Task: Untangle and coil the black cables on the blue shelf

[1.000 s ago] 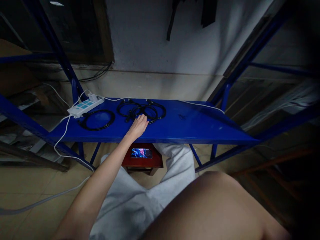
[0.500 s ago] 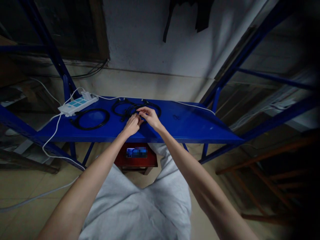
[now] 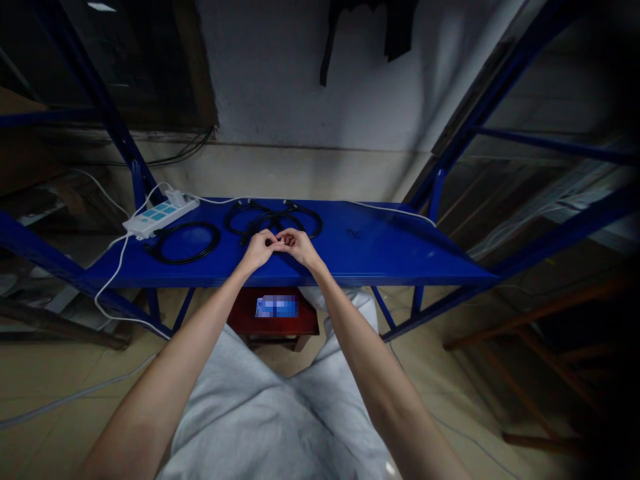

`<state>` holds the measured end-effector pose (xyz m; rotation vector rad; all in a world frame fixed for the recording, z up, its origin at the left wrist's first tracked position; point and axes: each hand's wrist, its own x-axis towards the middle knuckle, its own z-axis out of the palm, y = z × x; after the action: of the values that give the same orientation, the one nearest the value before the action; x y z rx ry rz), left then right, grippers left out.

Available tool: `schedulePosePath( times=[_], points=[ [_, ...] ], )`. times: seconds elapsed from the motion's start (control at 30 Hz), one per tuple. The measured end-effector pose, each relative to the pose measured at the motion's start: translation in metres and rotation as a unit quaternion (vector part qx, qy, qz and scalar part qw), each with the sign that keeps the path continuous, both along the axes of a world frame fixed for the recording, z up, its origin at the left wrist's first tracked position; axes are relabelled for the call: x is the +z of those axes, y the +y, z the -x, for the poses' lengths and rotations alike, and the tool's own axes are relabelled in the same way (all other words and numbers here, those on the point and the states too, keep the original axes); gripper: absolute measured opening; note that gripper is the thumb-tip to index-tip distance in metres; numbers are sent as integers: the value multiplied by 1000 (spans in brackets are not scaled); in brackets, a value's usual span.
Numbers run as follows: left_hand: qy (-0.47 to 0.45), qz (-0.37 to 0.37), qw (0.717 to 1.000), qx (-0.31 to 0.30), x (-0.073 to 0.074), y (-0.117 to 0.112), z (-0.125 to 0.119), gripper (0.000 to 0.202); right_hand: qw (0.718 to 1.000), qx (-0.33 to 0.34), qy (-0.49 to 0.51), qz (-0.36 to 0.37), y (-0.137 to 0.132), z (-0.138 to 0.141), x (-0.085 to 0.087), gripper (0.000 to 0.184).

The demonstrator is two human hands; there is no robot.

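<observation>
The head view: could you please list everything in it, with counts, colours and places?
Shelf: one, blue, centre
Power strip: one, white, shelf's left end
Lone coil: one, black, beside the strip
Clustered coils: several, black, mid-shelf
Cords: several, white, shelf's back and left
Thin wires: several, black, left wall
Stool: one, red-brown, below the shelf
Screen: one, blue, on the stool
Hanging item: one, black, upper wall
Wall: one, grey, background
Wooden frame: one, brown, right
Floor: one, tan, beneath
Trousers: one pair, grey, bottom
Left hand: one, bare, mid-shelf
Right hand: one, bare, fingers meeting the left's
</observation>
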<state>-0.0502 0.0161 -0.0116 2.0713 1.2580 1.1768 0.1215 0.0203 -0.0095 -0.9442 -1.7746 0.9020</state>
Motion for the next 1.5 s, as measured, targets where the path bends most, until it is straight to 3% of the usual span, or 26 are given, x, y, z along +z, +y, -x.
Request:
schedulePosePath(
  times=[0.23, 0.63, 0.77, 0.87, 0.93, 1.07, 1.5],
  points=[
    [-31, -10, 999, 1, -1, -2, 1, 34, 997, -30, -54, -46, 3, -1, -9, 23],
    [-21, 18, 1000, -10, 0, -4, -2, 30, 999, -19, -2, -33, 4, -2, -14, 14],
    [-32, 19, 999, -38, -1, -4, -3, 27, 997, -10, -15, -71, 2, -3, -12, 7],
    [-35, 14, 998, -50, 0, -6, -5, 24, 996, -17, -26, -88, 0, -4, -10, 13],
    [-38, 10, 998, -58, 1, -7, -5, 23, 996, -27, -23, -78, 0, -3, -10, 15],
    [-41, 8, 996, -73, 1, -8, -5, 18, 998, -48, -5, -37, 1, -1, -11, 2],
    [-18, 11, 997, -68, -5, -5, -4, 30, 999, -48, 16, -13, 1, 2, -13, 26]
  ],
)
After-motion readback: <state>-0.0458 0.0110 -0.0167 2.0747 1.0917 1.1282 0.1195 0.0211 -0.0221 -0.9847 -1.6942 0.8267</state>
